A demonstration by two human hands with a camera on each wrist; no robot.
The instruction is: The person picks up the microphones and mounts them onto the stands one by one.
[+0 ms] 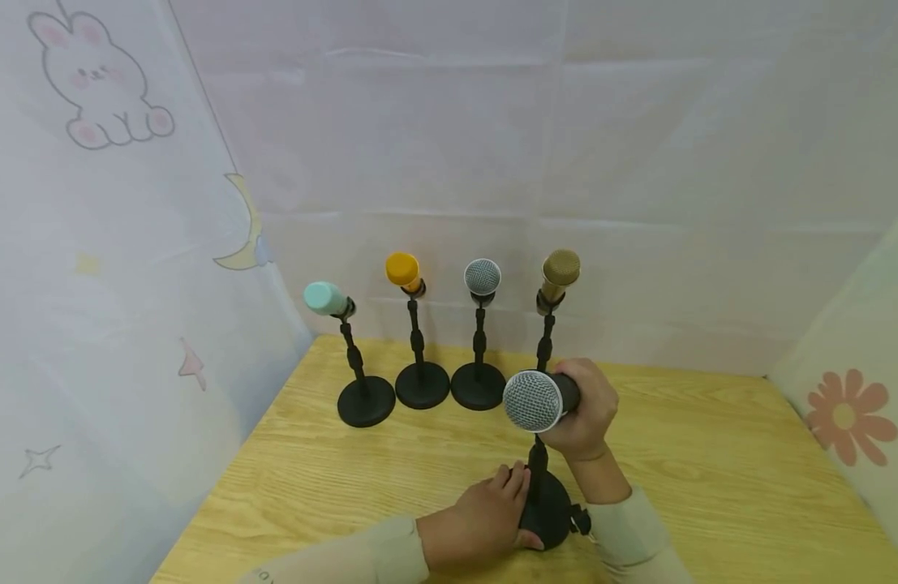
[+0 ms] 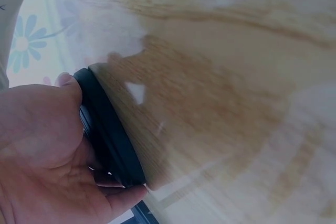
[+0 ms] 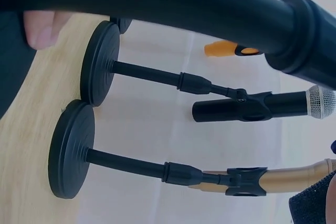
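Near the front of the wooden table stands a black desk microphone stand with a round base. My left hand grips that base by its edge, and in the left wrist view thumb and fingers spread across the base. At the top of the stand, my right hand holds a black microphone with a silver mesh head tilted towards me. The right hand hides the joint between microphone and stand. In the right wrist view the stand's thick pole crosses close to the camera.
Behind stand more microphones on black stands: a mint one, an orange one, a silver-headed one and a gold one. The table meets a pale cloth backdrop at the back, with printed cloth at both sides.
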